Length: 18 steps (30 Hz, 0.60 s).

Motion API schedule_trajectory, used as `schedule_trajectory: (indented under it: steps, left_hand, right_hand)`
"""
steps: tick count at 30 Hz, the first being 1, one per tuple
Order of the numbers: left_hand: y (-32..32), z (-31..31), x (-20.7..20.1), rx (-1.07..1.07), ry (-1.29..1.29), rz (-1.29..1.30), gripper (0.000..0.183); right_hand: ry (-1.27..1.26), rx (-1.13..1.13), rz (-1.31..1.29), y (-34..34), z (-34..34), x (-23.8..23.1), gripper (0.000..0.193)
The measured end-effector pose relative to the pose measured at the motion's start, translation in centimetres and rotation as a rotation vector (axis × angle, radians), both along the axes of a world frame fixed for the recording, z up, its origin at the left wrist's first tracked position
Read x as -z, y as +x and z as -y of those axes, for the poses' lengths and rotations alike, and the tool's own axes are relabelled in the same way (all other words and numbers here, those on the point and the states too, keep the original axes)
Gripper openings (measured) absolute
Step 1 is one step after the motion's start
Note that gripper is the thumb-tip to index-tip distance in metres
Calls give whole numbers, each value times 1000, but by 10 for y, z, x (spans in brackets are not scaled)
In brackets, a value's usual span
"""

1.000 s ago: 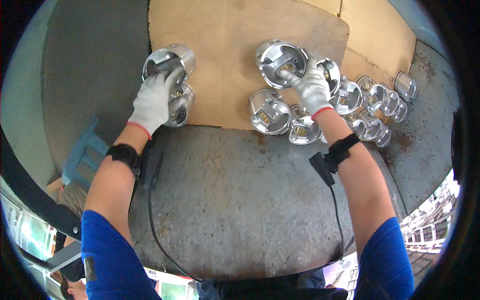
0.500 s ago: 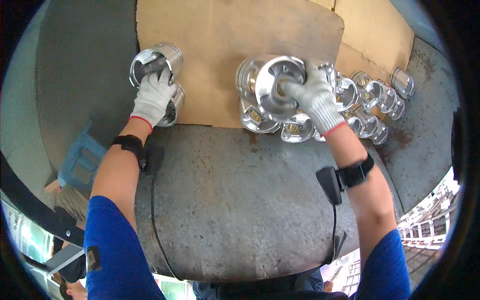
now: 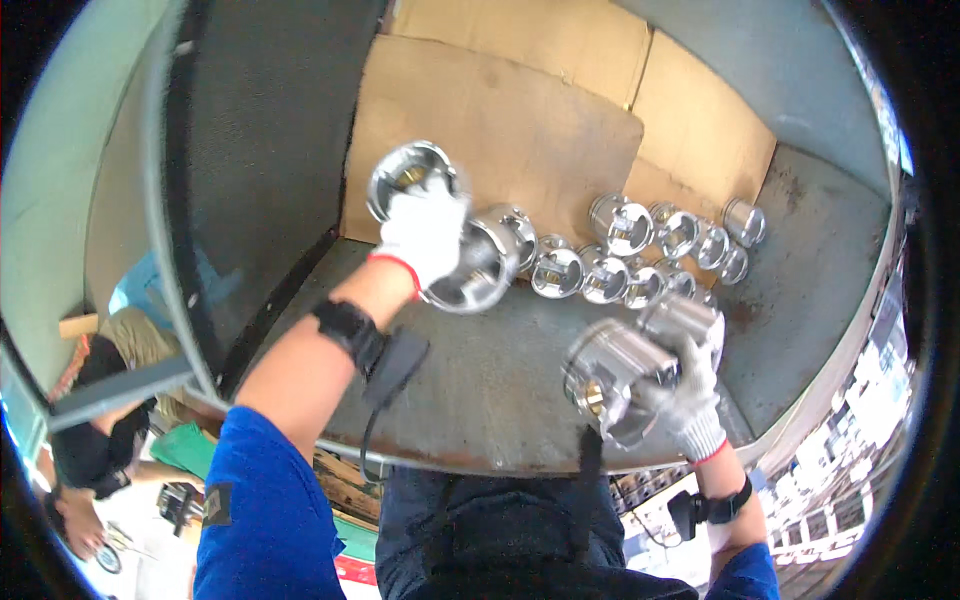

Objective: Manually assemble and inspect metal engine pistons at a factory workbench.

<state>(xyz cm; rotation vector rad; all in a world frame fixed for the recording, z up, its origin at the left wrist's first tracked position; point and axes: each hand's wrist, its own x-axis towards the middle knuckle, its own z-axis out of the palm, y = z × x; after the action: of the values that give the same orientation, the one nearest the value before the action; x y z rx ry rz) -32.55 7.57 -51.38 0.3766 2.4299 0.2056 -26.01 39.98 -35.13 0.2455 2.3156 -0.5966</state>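
My left hand [image 3: 425,230], in a white knit glove, is closed between two silvery pistons. Its fingers reach into the open end of the upper piston [image 3: 383,190], and the lower piston [image 3: 485,262] sits against its right side. My right hand [image 3: 690,395], also gloved, grips a pair of pistons above the front part of the metal surface: a larger-looking one [image 3: 620,352] on the left and another [image 3: 690,318] behind the fingers. Motion blurs both hands a little, and the fingertips are partly hidden inside the metal.
Several more pistons [image 3: 605,275] lie in rows at the back right, on cardboard [image 3: 490,110] and bare metal [image 3: 480,390]. A dark panel [image 3: 270,120] rises at the left. A person [image 3: 85,470] is beyond it, lower left. Straps with small black boxes circle both my forearms.
My right hand has brought its pistons from the row back toward the front edge. My left hand and its two pistons have shifted right, closer to the row. The view has tilted.
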Motion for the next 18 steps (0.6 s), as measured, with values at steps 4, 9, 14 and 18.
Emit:
schedule_trajectory:
  steps: [4,9,14,18]
  left_hand:
    - [28,-16,-137,-142,282,-115,35]
    - [95,-34,-279,-289,450,-380,40]
    - [224,-8,-348,-466,309,-491,36]
    - [345,2,-357,-754,99,-392,23]
  right_hand:
    - [17,-217,-95,18,-31,-57,55]
    - [64,-395,-189,16,-61,-124,54]
    - [18,-608,-268,36,-31,-145,57]
    - [11,-879,-335,48,7,-161,57]
